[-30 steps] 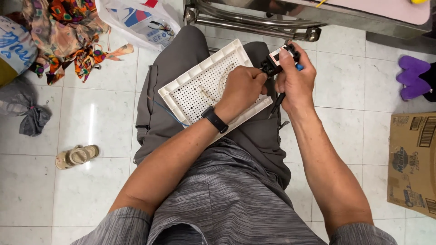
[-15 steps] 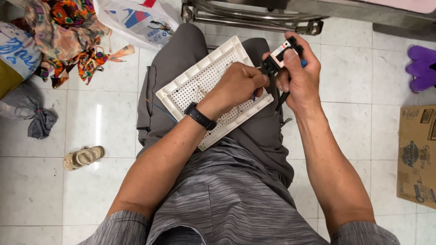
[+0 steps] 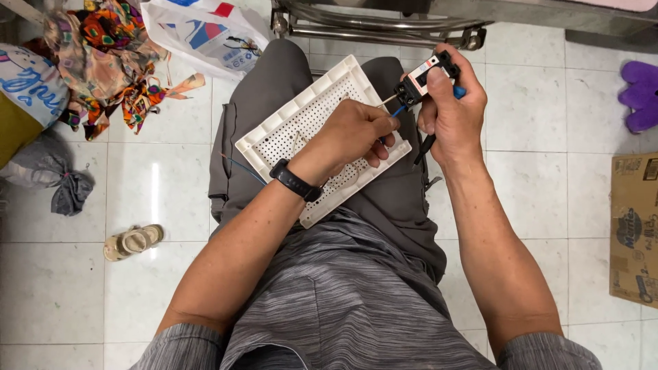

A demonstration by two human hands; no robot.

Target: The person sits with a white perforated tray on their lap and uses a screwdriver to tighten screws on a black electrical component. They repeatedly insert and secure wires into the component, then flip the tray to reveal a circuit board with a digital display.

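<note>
Seated person viewed from above, on a white tiled floor (image 3: pixel 521 171). A white perforated board (image 3: pixel 301 130), rectangular with a raised rim, lies tilted across the lap, on grey trousers (image 3: pixel 391 205). At upper left lie a heap of patterned cloth (image 3: pixel 110 62) and a white plastic bag (image 3: pixel 205 34); a cardboard box (image 3: pixel 634 233) stands at the right edge, a sandal (image 3: pixel 133 241) at lower left, and purple slippers (image 3: pixel 641 96) at upper right.

The left hand (image 3: pixel 356 133), with a black wristband (image 3: pixel 296 181) on the wrist, rests over the board's right end; its grip is closed, fingertips pinching a thin blue wire (image 3: pixel 397 109) that runs to the small part beside it.

The right hand (image 3: pixel 452 109) is held just beyond the board's right edge, its grip closed around a small black-and-white electrical component (image 3: pixel 425 77), thumb pressed on top. A second blue wire (image 3: pixel 243 170) shows at the board's left side.
</note>
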